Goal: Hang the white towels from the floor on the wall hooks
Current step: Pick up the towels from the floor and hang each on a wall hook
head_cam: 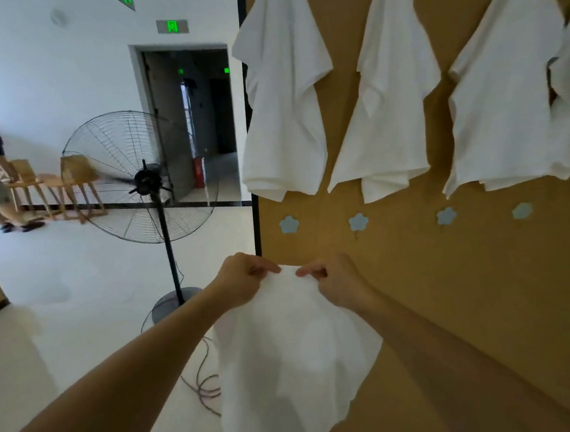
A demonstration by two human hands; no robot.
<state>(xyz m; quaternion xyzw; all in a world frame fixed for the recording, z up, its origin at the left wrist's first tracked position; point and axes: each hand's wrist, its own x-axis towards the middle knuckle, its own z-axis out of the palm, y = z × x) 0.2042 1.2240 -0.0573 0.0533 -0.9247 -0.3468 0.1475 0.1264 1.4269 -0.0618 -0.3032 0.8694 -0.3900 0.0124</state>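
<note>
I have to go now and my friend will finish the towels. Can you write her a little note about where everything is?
Left hand and right hand: both pinch the top edge of one white towel, grips close together, towel hanging below them.
Done: four towels hang along the upper row of the brown wall.
Left: hang this towel. The blue flower hooks in the lower row are bare; the leftmost hook is just above the hands.
The floor pile is out of view.

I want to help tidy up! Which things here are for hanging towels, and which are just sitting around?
For the job:
white cloth towel held by both hands
left hand
right hand
pale blue flower-shaped wall hooks
white towels already hanging

Just around:
black metal standing fan
wooden chairs
red fire extinguisher
</note>
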